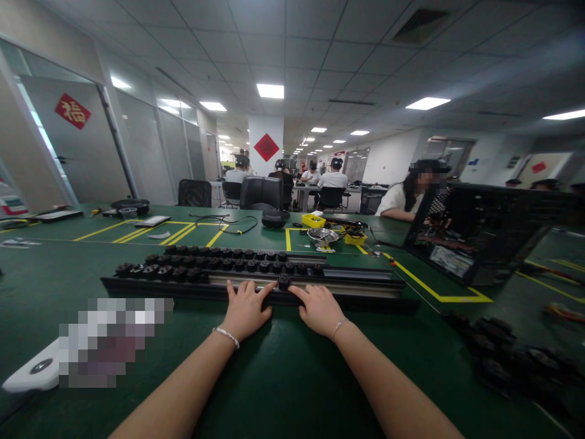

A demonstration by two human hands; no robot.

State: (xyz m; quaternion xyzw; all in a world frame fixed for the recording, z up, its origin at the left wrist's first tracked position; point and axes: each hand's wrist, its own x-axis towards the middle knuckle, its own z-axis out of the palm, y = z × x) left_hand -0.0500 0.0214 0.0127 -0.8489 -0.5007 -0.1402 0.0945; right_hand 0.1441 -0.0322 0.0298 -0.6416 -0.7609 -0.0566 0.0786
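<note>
A small black block [284,281], which looks like a plug-in socket module, sits on the front black rail [347,287]. My left hand [245,310] is open, fingers spread over the rail's near edge, with one fingertip at the block's left side. From the right, my right hand [320,310] reaches a stretched index finger to the block's other side; its remaining fingers lie along the rail edge. Several similar black modules [176,274] fill the left part of this rail. Behind it, more rails [356,274] carry further rows of modules.
Loose black modules [496,353] lie at the right. An open computer case [475,235] stands behind them, near a seated person [397,198]. A metal bowl [322,235] and yellow trays [312,220] are beyond the rails. A white, partly blurred-out device [39,369] lies left.
</note>
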